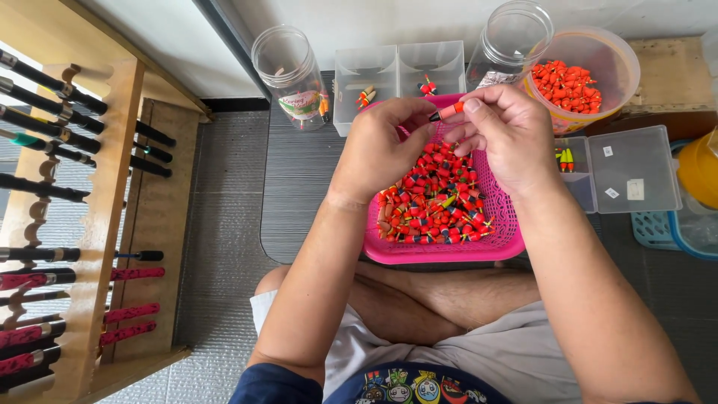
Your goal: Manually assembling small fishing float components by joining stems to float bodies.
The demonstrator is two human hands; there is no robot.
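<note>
Both hands are raised over a pink plastic basket (502, 241) full of small orange-and-black fishing floats (436, 202). My right hand (501, 135) pinches one orange float with a black tip (447, 112) between thumb and forefinger. My left hand (381, 146) is curled right beside it, fingertips close to the float's black end; whether they touch it I cannot tell. The basket rests on the floor mat in front of my crossed legs.
A clear tub of orange floats (572, 82) stands at the back right, with two clear jars (292, 75) (508, 41) and a divided clear box (396, 75) behind the basket. A lidded clear case (624, 168) lies at right. A wooden rack of fishing rods (97, 224) fills the left.
</note>
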